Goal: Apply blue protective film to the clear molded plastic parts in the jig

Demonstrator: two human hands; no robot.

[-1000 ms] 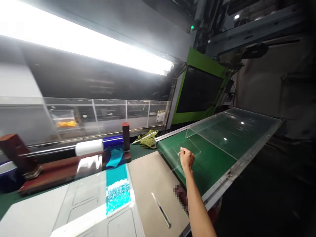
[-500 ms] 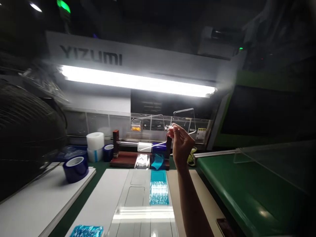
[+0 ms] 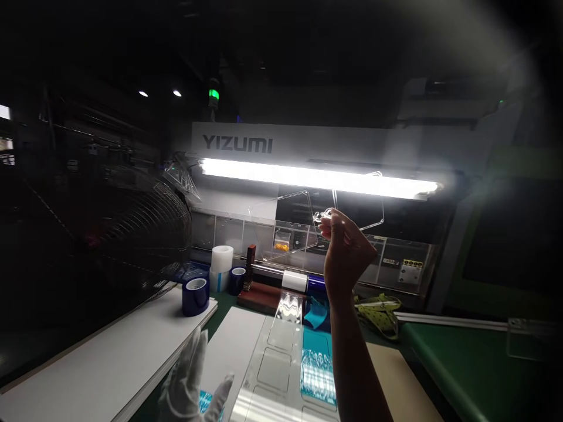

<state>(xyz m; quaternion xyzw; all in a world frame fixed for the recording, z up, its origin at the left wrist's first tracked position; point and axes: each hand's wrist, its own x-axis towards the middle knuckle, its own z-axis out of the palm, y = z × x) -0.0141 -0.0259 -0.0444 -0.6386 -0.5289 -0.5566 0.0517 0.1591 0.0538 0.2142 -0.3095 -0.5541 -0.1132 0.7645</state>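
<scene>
My bare right hand (image 3: 347,249) is raised in front of the lamp, thumb and fingers pinched on the middle of a clear plastic moulding (image 3: 318,217). Two thin transparent rectangular panels spread from that middle piece, one to each side of the hand. My left hand (image 3: 193,381), in a white glove, is low at the left with its fingers stretched and thumb apart, holding nothing. Partly hidden behind it lies a shiny blue film-covered stack (image 3: 205,401). Between the hands, a sheet with rectangular outlines (image 3: 273,369) carries blue film-covered pieces (image 3: 317,375).
A bright tube lamp (image 3: 316,176) crosses the machine front. A wooden roll holder (image 3: 259,298) stands at the back, with blue tape (image 3: 196,296) and white rolls (image 3: 222,259) to its left. A caged fan (image 3: 149,234) is at far left, a green conveyor (image 3: 466,363) at right.
My gloved left hand has come into view at lower left. The view has swung left and up. My right hand still grips the clear moulding, now tilted differently, its right panel before the lamp.
</scene>
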